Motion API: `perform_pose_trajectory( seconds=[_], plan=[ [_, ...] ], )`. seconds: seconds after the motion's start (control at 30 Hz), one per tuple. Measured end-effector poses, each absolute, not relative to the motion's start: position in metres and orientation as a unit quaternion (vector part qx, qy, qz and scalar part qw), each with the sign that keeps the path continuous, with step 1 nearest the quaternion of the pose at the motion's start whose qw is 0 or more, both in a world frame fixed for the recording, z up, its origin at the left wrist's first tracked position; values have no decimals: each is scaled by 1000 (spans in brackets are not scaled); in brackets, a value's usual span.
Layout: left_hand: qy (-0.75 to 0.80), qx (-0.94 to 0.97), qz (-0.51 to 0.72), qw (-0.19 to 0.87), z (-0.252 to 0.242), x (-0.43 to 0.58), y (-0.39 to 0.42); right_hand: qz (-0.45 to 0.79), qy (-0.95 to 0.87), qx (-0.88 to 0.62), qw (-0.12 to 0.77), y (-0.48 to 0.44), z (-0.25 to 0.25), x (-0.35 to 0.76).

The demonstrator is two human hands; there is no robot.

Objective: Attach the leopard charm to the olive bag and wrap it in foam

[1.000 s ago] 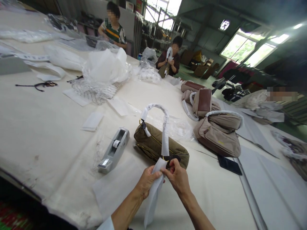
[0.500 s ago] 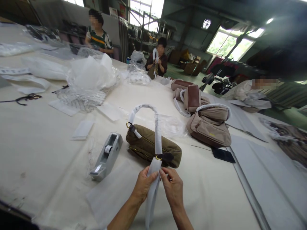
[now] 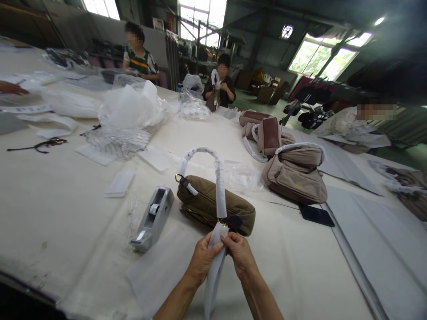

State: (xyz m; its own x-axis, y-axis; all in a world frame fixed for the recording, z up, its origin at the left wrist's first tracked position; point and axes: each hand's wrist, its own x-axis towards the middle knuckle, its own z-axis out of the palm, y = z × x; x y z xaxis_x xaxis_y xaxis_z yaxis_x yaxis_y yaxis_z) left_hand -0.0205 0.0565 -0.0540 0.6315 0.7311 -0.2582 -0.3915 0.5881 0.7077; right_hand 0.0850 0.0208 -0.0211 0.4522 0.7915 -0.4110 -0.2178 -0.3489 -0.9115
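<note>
An olive-green bag (image 3: 203, 195) lies on the pale table, its arched handle (image 3: 220, 186) wrapped in white paper. Below the gold ring at the handle's near end, a long white paper strip (image 3: 213, 280) hangs toward me. My left hand (image 3: 204, 257) grips the strip from the left, thumb on top. My right hand (image 3: 238, 251) pinches the strip's upper edge close to the ring. A grey tape dispenser (image 3: 153, 218) stands left of the bag, beside a loose thin white sheet (image 3: 156, 271).
Taupe bags (image 3: 295, 178) and a black phone (image 3: 316, 215) lie to the right. Clear plastic and white paper (image 3: 130, 111) are heaped at the back left. Several people are around the table; another person's hand (image 3: 13, 88) shows at the far left edge.
My right hand has shifted slightly up the strip toward the ring and its fingers have closed in more. Another person's hand has appeared at the far left. The view has shifted slightly.
</note>
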Motion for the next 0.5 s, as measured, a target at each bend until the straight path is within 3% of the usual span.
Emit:
perform_pose_trajectory(
  seconds=[0.2, 0.3, 0.5],
  plan=[
    [229, 222, 310, 896, -51, -27, 59, 571, -159, -585, 554, 15, -10, 93],
    [226, 184, 283, 914, -55, -26, 59, 541, -121, -588, 589, 8, -9, 99],
    [251, 94, 260, 927, -67, -24, 58, 495, -130, -645, 568, 7, -11, 104]
  ],
)
